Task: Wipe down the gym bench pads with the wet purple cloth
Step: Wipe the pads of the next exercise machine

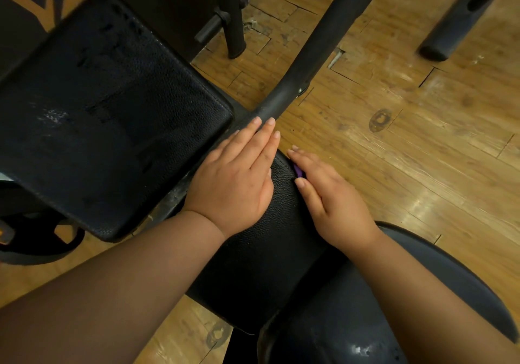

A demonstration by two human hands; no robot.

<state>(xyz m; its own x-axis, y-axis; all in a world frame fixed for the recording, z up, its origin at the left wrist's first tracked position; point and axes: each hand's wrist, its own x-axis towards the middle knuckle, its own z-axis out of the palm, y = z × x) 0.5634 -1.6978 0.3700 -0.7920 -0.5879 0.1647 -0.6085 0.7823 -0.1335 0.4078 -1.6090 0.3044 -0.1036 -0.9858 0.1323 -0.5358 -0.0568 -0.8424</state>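
Observation:
The black back pad (pixel 112 110) fills the upper left, with damp streaks on its leather. The black seat pad (pixel 261 251) runs down the middle. My left hand (pixel 236 178) lies flat with straight fingers on the seat pad's far end, fingertips reaching the frame bar. My right hand (pixel 329 195) presses against the seat pad's right side with straight fingers. Only a small bit of the purple cloth (pixel 298 171) shows under its fingers; the remainder is hidden beneath the hand.
A black frame bar (pixel 318 43) slants away over the wooden floor (pixel 394 144). Other black machine legs (pixel 461 17) stand at the top and top right. A dark rounded object (pixel 337 321) sits bottom right, and dark equipment (pixel 36 240) at the left edge.

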